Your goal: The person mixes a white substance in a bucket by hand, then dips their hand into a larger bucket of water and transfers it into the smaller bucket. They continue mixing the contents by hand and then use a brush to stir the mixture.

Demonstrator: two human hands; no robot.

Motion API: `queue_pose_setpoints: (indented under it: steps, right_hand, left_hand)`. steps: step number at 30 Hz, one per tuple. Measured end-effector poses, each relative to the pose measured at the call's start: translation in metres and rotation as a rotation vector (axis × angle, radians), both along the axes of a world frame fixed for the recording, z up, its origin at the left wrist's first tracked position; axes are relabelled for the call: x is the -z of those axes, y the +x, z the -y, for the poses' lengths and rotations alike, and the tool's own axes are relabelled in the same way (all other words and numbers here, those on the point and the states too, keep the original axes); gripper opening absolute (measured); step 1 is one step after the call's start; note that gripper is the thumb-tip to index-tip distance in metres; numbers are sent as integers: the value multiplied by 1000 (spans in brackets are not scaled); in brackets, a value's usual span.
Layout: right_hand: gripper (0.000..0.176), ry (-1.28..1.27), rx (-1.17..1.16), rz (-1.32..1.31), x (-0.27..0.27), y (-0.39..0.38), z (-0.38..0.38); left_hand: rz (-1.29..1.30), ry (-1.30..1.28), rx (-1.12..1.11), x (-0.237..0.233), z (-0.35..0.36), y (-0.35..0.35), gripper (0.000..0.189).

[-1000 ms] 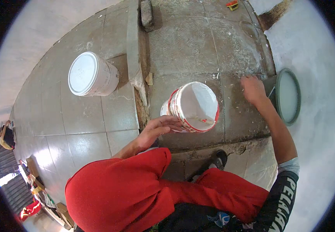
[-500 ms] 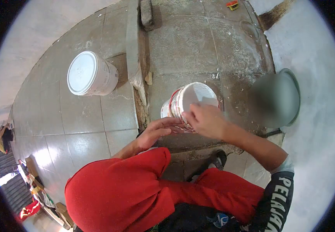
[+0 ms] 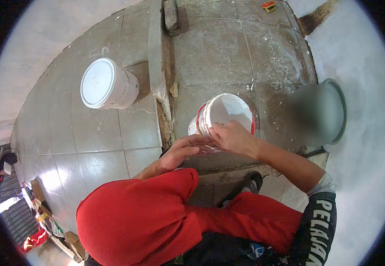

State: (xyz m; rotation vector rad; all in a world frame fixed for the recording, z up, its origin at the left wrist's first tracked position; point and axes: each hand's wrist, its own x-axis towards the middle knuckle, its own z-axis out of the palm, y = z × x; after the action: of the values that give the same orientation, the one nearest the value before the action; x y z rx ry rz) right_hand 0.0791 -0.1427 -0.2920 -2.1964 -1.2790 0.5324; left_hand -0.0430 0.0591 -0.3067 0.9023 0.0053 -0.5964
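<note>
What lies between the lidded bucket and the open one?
Between the lidded bucket and the open bucket, the head view shows a long, rough-edged strip and a small tan chunk beside it.

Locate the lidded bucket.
In the head view, the lidded bucket stands on the tiled floor at upper left, just left of the raised strip, across from the open bucket.

head-worn view, facing forward, steeply down, close

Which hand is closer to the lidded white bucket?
Left. The left hand touches the open bucket, below and right of the lidded white bucket in view; the right hand, at the open bucket's rim, is farther right.
</note>
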Motion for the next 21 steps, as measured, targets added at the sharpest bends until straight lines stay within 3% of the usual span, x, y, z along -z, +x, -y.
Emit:
queue_pose_setpoints:
  steps: [4, 10, 19, 21]
  right_hand:
    - [36, 130, 42, -136, 10, 6, -1]
    - [36, 89, -69, -267, 13, 4, 4]
    - [38, 150, -24, -504, 16, 6, -1]
    - [37, 163, 20, -455, 18, 8, 1]
  left_hand:
    - [-18, -13, -24, -2, 0, 1, 54]
    - [-8, -1, 15, 13, 1, -7, 52]
    - [-66, -21, -51, 13, -2, -13, 50]
    - [-75, -25, -58, 10, -3, -11, 52]
